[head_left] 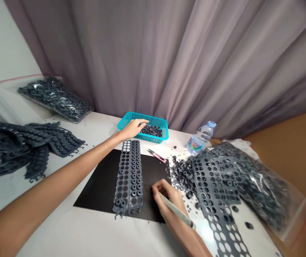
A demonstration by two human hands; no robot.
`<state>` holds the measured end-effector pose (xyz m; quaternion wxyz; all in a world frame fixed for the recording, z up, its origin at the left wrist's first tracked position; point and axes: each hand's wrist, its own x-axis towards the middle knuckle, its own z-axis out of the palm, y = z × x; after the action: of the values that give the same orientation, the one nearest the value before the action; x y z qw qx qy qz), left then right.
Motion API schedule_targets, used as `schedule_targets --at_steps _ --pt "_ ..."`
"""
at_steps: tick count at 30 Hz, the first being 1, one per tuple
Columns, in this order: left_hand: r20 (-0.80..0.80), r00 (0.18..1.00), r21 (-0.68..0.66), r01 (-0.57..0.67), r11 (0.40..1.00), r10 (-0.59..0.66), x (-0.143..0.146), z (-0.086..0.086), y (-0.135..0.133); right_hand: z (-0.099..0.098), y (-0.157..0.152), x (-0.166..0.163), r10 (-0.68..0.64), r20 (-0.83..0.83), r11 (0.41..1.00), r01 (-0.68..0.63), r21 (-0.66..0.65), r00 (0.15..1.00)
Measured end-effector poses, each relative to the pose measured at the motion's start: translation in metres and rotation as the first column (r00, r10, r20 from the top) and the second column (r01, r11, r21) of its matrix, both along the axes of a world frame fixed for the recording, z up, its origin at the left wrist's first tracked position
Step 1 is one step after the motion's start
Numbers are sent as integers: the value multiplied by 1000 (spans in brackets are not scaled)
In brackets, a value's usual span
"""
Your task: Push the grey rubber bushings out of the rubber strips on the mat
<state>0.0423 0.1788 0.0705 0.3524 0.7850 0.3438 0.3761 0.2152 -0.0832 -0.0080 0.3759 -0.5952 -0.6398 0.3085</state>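
Two hands: left hand (133,129) lies open on teal basket (155,118); right hand (167,199) grips pen-like tool (178,211) beside rubber sheet (129,178).

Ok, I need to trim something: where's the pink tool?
In the head view the pink tool lies just right of centre, at the black mat's far right corner, between the teal basket and the water bottle.

A water bottle (200,137) stands near a pink cutter (157,155) before the grey curtain (169,53).
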Motion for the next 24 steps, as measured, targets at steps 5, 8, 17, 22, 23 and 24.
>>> schedule_targets --at_steps 5,8,17,22,23,24 --pt "-99 995 168 -1 986 18 -7 -13 -46 6 -2 3 37 -158 995 -50 -83 987" --pt "-177 983 157 82 984 -53 -31 -36 -116 8 -3 3 35 -301 984 -86 -156 953" --pt "-443 847 62 358 932 -295 -69 -60 -198 2 -6 -6 55 -403 953 -168 -251 914" --pt "-437 848 26 347 938 -301 -68 -59 -197 -1 -7 -9 40 -374 967 -130 -217 927" --pt "-434 849 19 342 940 -300 -68 -59 -197 -1 -7 -9 45 -358 969 -127 -210 933" --pt "-431 851 14 339 941 -300 -68 -59 -198 -1 -7 -9 51 -344 970 -129 -207 938"
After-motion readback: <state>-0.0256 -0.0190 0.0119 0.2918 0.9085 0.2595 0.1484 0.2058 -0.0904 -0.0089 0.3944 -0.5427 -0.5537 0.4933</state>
